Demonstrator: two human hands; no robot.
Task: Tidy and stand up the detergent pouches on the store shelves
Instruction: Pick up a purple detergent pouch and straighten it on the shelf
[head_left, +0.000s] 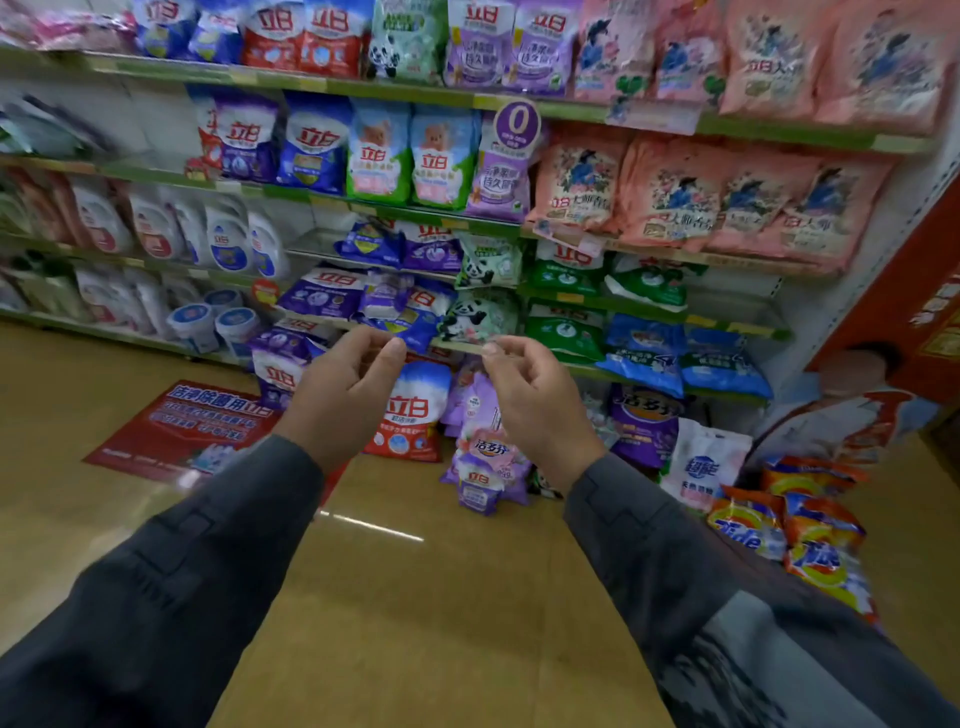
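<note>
Head view: blurred shelf (467, 347) behind hands.

Dim, motion-blurred, edges warped; glare streaks floor (374, 527).

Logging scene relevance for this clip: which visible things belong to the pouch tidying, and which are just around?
Job:
slumped purple and blue pouches
panda-print green pouch
purple pouches heaped on the floor
left hand
right hand

Bystanders:
white detergent bottles
white tubs
red floor sticker

Glossy plastic pouches (418, 410); polished, reflective floor (405, 597); matt cloth sleeves (171, 587).
</note>
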